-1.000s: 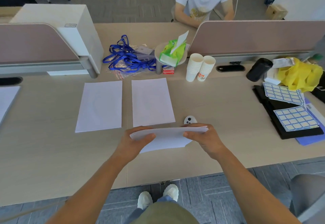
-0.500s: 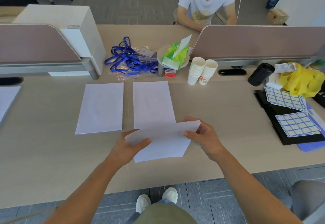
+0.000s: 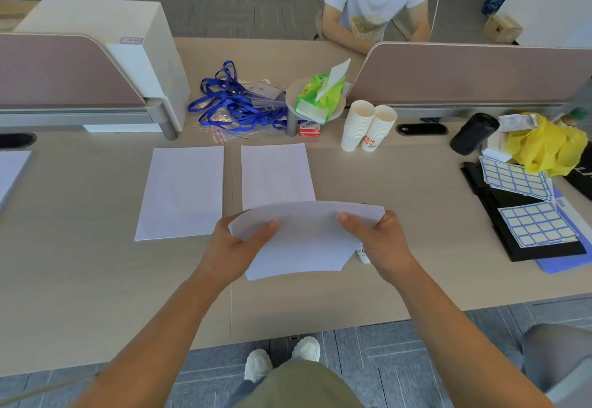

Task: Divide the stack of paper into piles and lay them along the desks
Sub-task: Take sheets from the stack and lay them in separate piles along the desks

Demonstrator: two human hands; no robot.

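While kept off the tabletop [image 3: 400,209] for further dividing, shows stack [image 3: 304,237] at 6 o'clock, pinched at both short ends: left hand [image 3: 237,247] at its 9 o'clock, right hand [image 3: 381,241] at its 3 o'clock, thumbs on top, other fingers hidden beneath. Bowed upward mid-span, probably to loosen sheets for splitting. Long axis from 9 to 3 o'clock. Laid already: first pile [image 3: 182,196] at 10 o'clock, second pile [image 3: 275,173] at 12, side by side, apart, long axes toward 12. Hence a quarter turn judged needed before laying the next, likely at 2 o'clock.
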